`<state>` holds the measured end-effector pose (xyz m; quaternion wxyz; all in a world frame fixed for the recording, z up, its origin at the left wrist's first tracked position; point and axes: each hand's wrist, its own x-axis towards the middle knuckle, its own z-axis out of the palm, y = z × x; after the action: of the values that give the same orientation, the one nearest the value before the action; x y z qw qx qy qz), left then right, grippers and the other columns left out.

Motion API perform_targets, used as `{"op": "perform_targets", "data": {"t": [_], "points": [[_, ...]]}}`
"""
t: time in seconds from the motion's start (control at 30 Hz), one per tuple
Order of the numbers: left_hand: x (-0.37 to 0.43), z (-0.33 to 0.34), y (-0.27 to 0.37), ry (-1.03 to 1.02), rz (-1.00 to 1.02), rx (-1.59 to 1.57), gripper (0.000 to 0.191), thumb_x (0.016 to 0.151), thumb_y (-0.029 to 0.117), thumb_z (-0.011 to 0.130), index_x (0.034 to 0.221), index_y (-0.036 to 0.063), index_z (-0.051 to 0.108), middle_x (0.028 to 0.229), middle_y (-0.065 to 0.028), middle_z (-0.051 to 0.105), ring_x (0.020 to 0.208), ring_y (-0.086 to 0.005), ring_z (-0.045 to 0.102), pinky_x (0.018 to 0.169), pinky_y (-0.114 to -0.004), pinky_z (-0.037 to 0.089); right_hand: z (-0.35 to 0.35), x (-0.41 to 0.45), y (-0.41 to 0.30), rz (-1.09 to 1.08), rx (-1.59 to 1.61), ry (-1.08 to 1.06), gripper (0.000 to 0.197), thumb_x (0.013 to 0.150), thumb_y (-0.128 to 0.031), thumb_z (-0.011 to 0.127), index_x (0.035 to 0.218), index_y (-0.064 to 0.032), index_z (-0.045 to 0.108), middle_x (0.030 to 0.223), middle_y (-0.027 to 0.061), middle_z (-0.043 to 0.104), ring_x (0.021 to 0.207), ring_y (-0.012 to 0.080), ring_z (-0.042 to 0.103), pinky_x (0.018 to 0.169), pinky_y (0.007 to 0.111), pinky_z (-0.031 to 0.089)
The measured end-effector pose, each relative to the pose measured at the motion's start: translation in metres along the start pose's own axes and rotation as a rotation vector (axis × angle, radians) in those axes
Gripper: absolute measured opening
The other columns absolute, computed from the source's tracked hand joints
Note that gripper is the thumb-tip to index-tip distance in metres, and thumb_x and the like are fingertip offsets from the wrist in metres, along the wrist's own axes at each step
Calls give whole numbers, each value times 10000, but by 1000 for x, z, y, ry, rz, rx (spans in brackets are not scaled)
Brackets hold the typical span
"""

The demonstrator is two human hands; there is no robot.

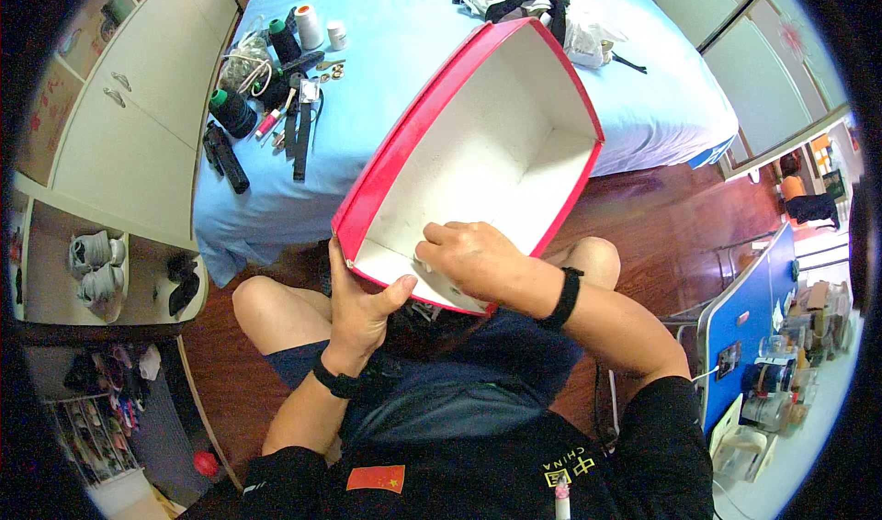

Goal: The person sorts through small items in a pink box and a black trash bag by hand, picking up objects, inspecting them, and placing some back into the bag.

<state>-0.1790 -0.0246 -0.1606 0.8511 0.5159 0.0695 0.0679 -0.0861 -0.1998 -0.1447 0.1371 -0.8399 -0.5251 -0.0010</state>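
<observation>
A red box with a white inside is tilted over my lap, its opening facing me. With the thumb inside and fingers outside, my left hand grips the near left corner and rim. My right hand reaches over the near right rim into the box, fingers curled close to the near end wall. Whether something small sits between those fingertips is hidden. Both wrists wear black bands. My bare knees are on either side beneath the box.
A bed with a blue sheet stands ahead. On its left lie thread spools, black straps and small tools; a pile of plastic bags and dark cloth is at the back. Cabinets flank the left, a blue table the right.
</observation>
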Motion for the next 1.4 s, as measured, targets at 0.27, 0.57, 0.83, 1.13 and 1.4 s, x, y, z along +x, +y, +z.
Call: {"op": "perform_targets", "data": {"t": [0.27,0.57,0.83,1.13,1.4], "points": [[3,4,6,-63,38,42,946,706,92,881,1445,60,290,1330,-113,500,1229,-239,512,1067,-388,419,-36,8,46,338,-213,449,200,786,-59,589,984,-61,615,920,133,613,793,321,651,692,417,564],[-4,3,1,-23,-8,87,965,679,116,896,1432,44,297,1340,-129,489,1240,-244,510,1074,-400,417,-10,-4,36,247,-123,474,136,795,-104,616,927,-74,626,872,123,604,770,314,638,634,426,554],[-4,9,4,-108,71,410,1049,650,168,912,1456,19,257,1367,-141,477,1261,-253,499,1089,-400,398,34,-6,16,36,-156,505,136,813,-106,615,937,-56,642,911,133,635,774,309,647,665,409,568],[-1,-1,7,-121,31,346,1103,647,145,914,1484,25,207,1399,-157,451,1322,-267,463,1108,-423,391,-40,-24,88,474,-89,792,193,840,-58,663,1027,-43,619,942,180,617,848,388,632,691,465,528],[-1,4,2,-33,104,340,1073,667,136,885,1489,20,205,1375,-143,475,1263,-262,495,1094,-409,389,49,-26,43,272,-30,357,201,835,-50,562,1028,-47,620,960,170,613,862,349,651,745,428,570]]}}
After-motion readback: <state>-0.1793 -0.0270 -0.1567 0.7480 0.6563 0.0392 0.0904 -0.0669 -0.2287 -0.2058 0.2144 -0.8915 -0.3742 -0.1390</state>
